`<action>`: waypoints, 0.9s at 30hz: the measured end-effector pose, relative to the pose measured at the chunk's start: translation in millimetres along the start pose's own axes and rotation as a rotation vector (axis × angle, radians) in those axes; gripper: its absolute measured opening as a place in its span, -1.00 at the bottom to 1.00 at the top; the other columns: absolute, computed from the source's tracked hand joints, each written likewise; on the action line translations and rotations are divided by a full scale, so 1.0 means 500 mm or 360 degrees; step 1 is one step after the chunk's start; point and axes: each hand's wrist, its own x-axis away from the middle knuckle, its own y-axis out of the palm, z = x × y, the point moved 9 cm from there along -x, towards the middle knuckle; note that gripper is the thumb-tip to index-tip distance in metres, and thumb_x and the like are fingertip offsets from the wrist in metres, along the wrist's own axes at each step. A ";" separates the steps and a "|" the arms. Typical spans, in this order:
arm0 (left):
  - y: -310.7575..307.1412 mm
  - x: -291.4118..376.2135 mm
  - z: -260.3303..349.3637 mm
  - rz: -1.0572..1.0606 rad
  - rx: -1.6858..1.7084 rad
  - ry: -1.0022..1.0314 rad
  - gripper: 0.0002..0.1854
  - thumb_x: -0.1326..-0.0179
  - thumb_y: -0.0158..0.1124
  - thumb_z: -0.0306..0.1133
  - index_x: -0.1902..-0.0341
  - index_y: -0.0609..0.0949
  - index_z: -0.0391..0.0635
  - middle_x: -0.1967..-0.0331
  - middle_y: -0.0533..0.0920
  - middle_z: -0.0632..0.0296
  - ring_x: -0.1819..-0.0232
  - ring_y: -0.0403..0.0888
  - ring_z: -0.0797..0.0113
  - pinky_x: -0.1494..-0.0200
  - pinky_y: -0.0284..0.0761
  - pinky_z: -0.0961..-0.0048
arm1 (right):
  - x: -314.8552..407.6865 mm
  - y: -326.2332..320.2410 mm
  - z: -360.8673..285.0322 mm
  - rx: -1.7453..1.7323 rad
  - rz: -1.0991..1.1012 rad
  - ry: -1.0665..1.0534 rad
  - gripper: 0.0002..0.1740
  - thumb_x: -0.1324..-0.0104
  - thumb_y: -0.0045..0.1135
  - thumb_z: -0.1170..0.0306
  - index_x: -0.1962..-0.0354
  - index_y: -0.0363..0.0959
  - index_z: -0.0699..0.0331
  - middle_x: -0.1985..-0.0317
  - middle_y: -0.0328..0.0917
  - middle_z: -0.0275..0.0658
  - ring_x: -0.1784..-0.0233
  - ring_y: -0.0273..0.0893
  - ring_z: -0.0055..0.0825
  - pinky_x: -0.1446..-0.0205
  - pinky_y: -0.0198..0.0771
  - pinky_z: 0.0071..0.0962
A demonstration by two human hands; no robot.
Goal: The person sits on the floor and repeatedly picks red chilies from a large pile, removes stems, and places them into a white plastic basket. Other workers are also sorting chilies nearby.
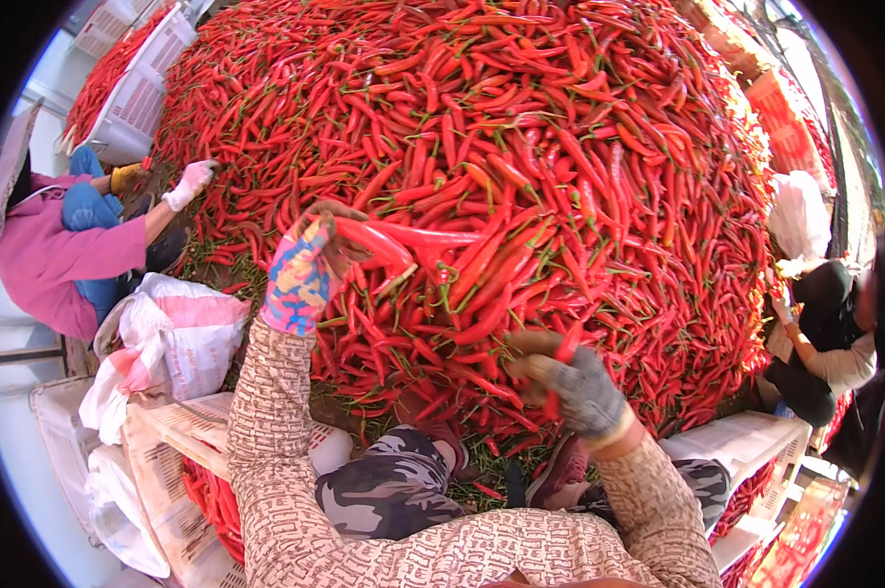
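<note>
A great heap of red chili peppers [486,147] with green stems fills the middle of the view. My left hand [314,268], in a pink, blue and tan patterned glove, is closed around several red chili peppers [383,246], held over the near left side of the heap. My right hand [574,386], in a grey glove with dark brown, stained fingers, is closed on a red chili pepper [571,341] above the heap's near edge. Part of that pepper is hidden behind the fingers.
White plastic crates [185,434] with peppers stand at my left and right. A woven sack [200,331] lies left of my left arm. A person in a pink top [75,257] sits at the heap's left; another person [846,360] sits at the right. Full crates [137,95] stand upper left.
</note>
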 end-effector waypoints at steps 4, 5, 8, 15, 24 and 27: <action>0.127 0.015 -0.135 -0.0216 0.0254 -0.0234 -0.71 -0.30 0.20 -0.32 0.02 0.48 -0.25 0.00 0.55 0.00 0.04 0.63 0.17 -0.03 0.61 0.29 | -0.091 0.057 -0.020 -0.1137 -0.0103 -0.0169 -0.56 -0.33 0.13 0.20 -0.03 0.43 0.34 0.44 0.45 -0.39 0.51 0.36 -0.64 0.30 0.36 -0.55; 0.134 0.024 -0.167 -0.0176 0.0194 -0.0331 -0.71 -0.27 0.21 -0.33 0.03 0.49 -0.25 -0.02 0.55 -0.01 0.03 0.63 0.16 -0.02 0.62 0.27 | -0.108 0.049 -0.022 -0.1410 -0.0094 -0.0201 -0.61 -0.34 0.12 0.20 0.03 0.45 0.33 0.47 0.43 -0.40 0.53 0.35 -0.63 0.31 0.38 -0.54; 0.137 0.041 -0.236 -0.0115 0.0243 -0.0611 -0.65 -0.19 0.22 -0.38 -0.03 0.50 -0.27 0.02 0.59 -0.02 -0.01 0.62 0.15 -0.02 0.63 0.31 | -0.136 -0.020 -0.037 -0.1090 0.0143 -0.0394 -0.75 -0.35 0.11 0.21 0.22 0.46 0.24 0.49 0.42 -0.39 0.55 0.36 -0.62 0.34 0.40 -0.51; 0.161 0.054 -0.311 -0.0111 0.0213 -0.0808 -0.59 -0.39 0.04 -0.33 -0.17 0.42 -0.40 0.58 0.33 0.32 0.55 0.31 0.45 0.49 0.33 0.49 | -0.146 -0.100 -0.030 -0.0985 0.0223 -0.0328 -0.69 -0.31 0.16 0.10 0.35 0.41 0.17 0.65 0.31 -0.39 0.56 0.32 -0.51 0.35 0.36 -0.42; 0.220 0.069 -0.337 -0.0298 -0.0383 -0.0901 -0.67 -0.37 0.14 -0.14 0.18 0.52 -0.23 0.64 0.49 0.30 0.65 0.37 0.50 0.54 0.30 0.55 | -0.144 -0.062 -0.015 -0.0979 -0.0004 -0.0156 -0.74 -0.33 0.04 0.18 0.22 0.41 0.20 0.59 0.32 -0.35 0.55 0.32 -0.51 0.32 0.35 -0.43; 0.227 0.071 -0.340 -0.0405 -0.0406 -0.0915 -0.61 -0.42 0.08 -0.13 0.04 0.59 -0.26 0.64 0.46 0.37 0.62 0.38 0.54 0.50 0.31 0.57 | -0.139 -0.041 -0.043 -0.1052 -0.0183 -0.0158 -0.64 -0.30 0.08 0.21 0.06 0.41 0.28 0.43 0.49 -0.27 0.53 0.38 -0.51 0.35 0.40 -0.41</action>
